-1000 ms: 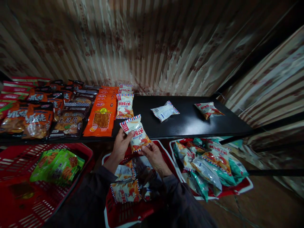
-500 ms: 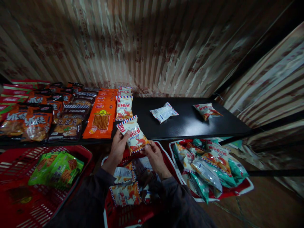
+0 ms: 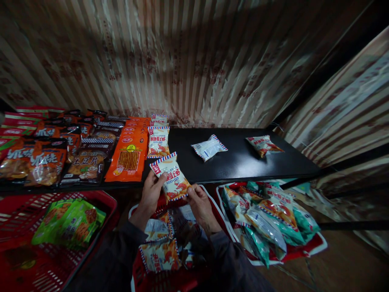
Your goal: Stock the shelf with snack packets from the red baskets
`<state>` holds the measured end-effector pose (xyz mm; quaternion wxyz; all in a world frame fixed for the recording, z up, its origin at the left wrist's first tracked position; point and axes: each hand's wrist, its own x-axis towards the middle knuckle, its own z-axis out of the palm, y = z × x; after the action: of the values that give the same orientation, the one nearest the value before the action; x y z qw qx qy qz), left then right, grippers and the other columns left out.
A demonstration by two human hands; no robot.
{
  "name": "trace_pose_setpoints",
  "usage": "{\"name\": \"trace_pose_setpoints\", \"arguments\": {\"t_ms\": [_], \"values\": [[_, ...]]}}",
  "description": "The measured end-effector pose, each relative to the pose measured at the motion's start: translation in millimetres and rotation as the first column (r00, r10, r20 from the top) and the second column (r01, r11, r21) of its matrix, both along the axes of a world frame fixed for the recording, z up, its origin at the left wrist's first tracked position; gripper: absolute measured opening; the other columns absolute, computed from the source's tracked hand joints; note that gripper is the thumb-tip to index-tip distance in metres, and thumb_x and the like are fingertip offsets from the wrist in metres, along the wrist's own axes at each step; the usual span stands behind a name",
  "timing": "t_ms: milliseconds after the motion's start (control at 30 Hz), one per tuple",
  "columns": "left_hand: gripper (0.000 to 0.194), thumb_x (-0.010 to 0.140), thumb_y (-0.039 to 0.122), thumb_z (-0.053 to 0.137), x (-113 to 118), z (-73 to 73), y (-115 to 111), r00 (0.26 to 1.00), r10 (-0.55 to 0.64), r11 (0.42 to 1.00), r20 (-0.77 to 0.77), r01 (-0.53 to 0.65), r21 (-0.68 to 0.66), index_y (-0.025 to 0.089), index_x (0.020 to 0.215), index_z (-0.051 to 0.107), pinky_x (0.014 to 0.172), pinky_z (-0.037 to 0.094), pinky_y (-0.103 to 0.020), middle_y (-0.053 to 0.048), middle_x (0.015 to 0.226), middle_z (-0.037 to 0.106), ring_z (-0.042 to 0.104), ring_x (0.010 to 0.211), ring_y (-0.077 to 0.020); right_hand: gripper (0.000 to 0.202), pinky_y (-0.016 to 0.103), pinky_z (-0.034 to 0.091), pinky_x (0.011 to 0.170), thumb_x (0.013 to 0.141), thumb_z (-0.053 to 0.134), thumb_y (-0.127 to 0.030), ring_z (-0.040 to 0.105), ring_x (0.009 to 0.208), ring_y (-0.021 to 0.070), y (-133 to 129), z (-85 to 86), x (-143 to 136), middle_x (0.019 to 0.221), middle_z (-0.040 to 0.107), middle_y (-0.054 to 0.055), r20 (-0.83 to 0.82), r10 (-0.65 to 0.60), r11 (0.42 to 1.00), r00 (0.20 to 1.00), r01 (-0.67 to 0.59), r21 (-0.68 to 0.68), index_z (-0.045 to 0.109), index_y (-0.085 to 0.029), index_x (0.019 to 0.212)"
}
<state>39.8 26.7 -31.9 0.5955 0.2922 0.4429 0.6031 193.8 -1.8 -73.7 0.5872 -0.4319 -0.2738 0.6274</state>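
Observation:
A white and orange snack bag (image 3: pixel 174 180) with striped edges is held between both my hands, tilted, in front of the shelf's front edge. My left hand (image 3: pixel 152 192) grips its left side, thumb on the front. At its lower right corner, my right hand (image 3: pixel 199 202) pinches the bag. Just behind it on the black shelf (image 3: pixel 185 166) stands a row of matching snack bags (image 3: pixel 158 142). Below my hands is a red basket (image 3: pixel 209 194) holding more such bags (image 3: pixel 160 254), partly hidden by my forearms.
Orange snack packs (image 3: pixel 126 156), brown bags (image 3: pixel 85 162) and black-orange bags (image 3: pixel 47 162) line the shelf's left. Two loose bags (image 3: pixel 209 148) lie farther right. A red basket (image 3: pixel 103 202) with green packs (image 3: pixel 69 223) is at left; another basket (image 3: pixel 317 243) with mixed bags is at right.
The view has tilted up slightly, so everything sits a little lower. Both hands still hold the same snack bag, almost unmoved relative to the shelf.

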Motion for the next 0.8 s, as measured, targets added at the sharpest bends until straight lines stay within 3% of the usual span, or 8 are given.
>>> {"name": "trace_pose_setpoints", "arguments": {"t_ms": [233,433,567,800], "values": [[0.040,0.071,0.041,0.074,0,4.1,0,1.000,-0.011,0.999,0.005,0.011,0.048,0.019,0.102,0.061,0.081,0.051,-0.028,-0.004,0.101,0.071,0.066,0.091,-0.0168,0.036,0.018,0.049,0.048,0.055,0.087,-0.041,0.053,0.054,0.0077,-1,2.1,-1,0.063,0.061,-0.005,-0.028,0.040,0.999,0.999,-0.040,-0.001,0.058,-0.019,0.059],[0.038,0.074,0.041,0.071,-1,3.6,-2,0.993,-0.112,0.991,0.037,0.109,0.073,0.020,0.105,0.062,0.091,0.048,-0.030,-0.005,0.107,0.069,0.063,0.102,-0.0180,0.032,0.019,0.055,0.059,0.054,0.088,-0.037,0.057,0.063,0.0077,0,5.9,0,0.067,0.061,-0.005,-0.079,0.010,1.000,0.997,-0.011,-0.011,0.062,-0.019,0.060],[0.046,0.073,0.036,0.072,0,6.4,-5,0.979,-0.192,0.981,0.071,0.189,0.052,0.018,0.113,0.058,0.089,0.048,-0.033,-0.007,0.108,0.069,0.064,0.100,-0.0210,0.032,0.021,0.056,0.064,0.056,0.088,-0.038,0.059,0.067,0.0087,1,5.3,0,0.069,0.062,-0.005,-0.096,-0.001,1.000,0.995,0.002,0.010,0.062,-0.020,0.061],[0.066,0.065,0.026,0.075,1,10.7,-10,0.971,-0.214,0.976,0.105,0.216,-0.003,0.018,0.125,0.050,0.093,0.046,-0.037,-0.009,0.114,0.068,0.062,0.108,-0.0256,0.030,0.022,0.057,0.067,0.058,0.087,-0.036,0.060,0.069,0.0090,1,2.6,1,0.070,0.063,-0.005,-0.110,0.003,0.999,0.994,0.001,0.033,0.062,-0.020,0.062]]}}
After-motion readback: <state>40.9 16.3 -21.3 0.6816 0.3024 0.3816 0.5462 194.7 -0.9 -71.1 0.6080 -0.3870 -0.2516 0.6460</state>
